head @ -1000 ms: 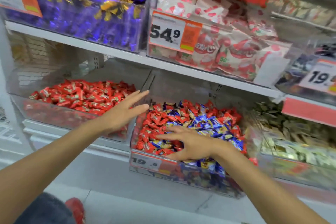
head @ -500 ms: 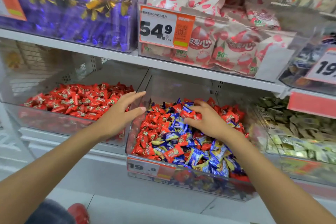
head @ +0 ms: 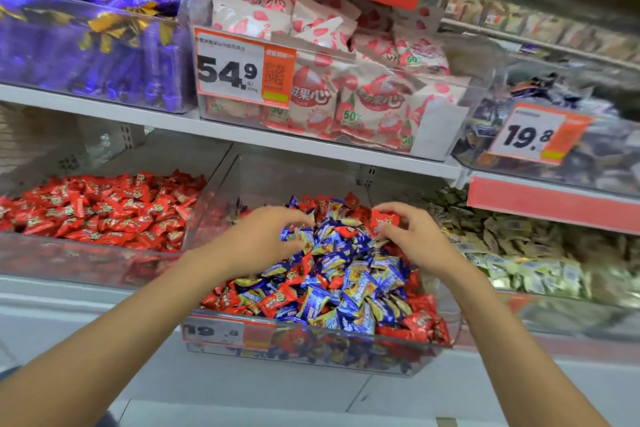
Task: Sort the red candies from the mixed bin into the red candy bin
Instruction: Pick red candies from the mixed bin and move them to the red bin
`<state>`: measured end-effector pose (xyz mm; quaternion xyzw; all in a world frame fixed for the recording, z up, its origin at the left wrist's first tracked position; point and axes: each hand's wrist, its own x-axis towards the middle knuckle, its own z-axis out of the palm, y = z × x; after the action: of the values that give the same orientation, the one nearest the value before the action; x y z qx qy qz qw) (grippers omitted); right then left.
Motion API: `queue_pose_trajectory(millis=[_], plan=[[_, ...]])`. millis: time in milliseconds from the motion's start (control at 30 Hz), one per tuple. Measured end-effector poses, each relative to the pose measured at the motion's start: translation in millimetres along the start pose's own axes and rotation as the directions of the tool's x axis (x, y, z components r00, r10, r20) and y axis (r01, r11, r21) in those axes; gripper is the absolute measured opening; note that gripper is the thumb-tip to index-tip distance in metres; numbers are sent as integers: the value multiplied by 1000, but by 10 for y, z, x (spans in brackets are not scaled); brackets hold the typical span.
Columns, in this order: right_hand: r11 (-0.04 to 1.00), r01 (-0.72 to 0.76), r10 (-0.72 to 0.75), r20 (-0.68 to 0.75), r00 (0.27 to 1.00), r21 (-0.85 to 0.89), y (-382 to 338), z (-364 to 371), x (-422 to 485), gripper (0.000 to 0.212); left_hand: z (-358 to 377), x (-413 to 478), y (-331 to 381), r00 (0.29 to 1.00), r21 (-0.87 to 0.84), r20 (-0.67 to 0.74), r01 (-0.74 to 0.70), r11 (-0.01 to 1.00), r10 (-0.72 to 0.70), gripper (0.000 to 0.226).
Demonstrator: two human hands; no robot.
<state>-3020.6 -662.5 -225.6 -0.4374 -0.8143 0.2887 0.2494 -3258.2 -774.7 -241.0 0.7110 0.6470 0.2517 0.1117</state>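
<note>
The clear mixed bin (head: 346, 354) on the lower shelf holds a heap of red and blue wrapped candies. To its left stands the red candy bin (head: 79, 263), filled only with red candies. My right hand (head: 412, 239) is over the back right of the mixed heap and pinches a red candy (head: 383, 219) between thumb and fingers. My left hand (head: 258, 239) rests on the left side of the same heap, fingers curled down among the wrappers; what it holds, if anything, is hidden.
A bin of pale wrapped sweets (head: 540, 274) stands right of the mixed bin. The shelf above (head: 242, 135) carries purple candy bags (head: 90, 45), strawberry-print packs (head: 346, 94) and price tags. Grey floor lies below.
My left hand moved from the divider between the bins into the mixed bin. My right hand shifted right and back and lifted a red candy off the heap. The view came closer.
</note>
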Motion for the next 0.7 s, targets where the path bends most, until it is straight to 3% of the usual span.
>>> queue_pose_trajectory(millis=[100, 167, 267, 367, 433, 500, 567, 633, 700], plan=[[998, -3, 7, -72, 997, 64, -32, 77, 40, 11, 188, 97, 25, 979, -53, 198, 58, 997, -46, 43], [999, 11, -10, -41, 999, 35, -98, 198, 99, 10, 257, 130, 2, 967, 2, 250, 55, 998, -54, 37], [985, 108, -98, 79, 992, -137, -140, 417, 198, 7, 267, 130, -59, 978, -63, 191, 98, 993, -84, 29], [899, 165, -109, 157, 982, -407, -43, 506, 298, 17, 205, 88, -86, 996, -177, 20, 91, 980, -89, 28], [914, 186, -143, 142, 979, -360, -16, 469, 314, 11, 139, 57, -89, 994, -274, -10, 102, 956, -109, 26], [966, 165, -148, 97, 984, -198, -34, 377, 267, 9, 82, 37, -67, 994, -324, 66, 104, 940, -87, 22], [988, 136, -131, 74, 989, -68, -63, 281, 196, 5, 51, 15, -35, 984, -289, 177, 75, 954, -23, 25], [987, 149, -145, 79, 986, -54, -77, 217, 130, 7, 39, -19, -4, 954, -235, 299, 102, 967, -29, 28], [985, 163, -156, 114, 981, -61, -89, 195, 59, 13, 46, -73, -19, 920, -150, 388, 126, 981, -59, 12]])
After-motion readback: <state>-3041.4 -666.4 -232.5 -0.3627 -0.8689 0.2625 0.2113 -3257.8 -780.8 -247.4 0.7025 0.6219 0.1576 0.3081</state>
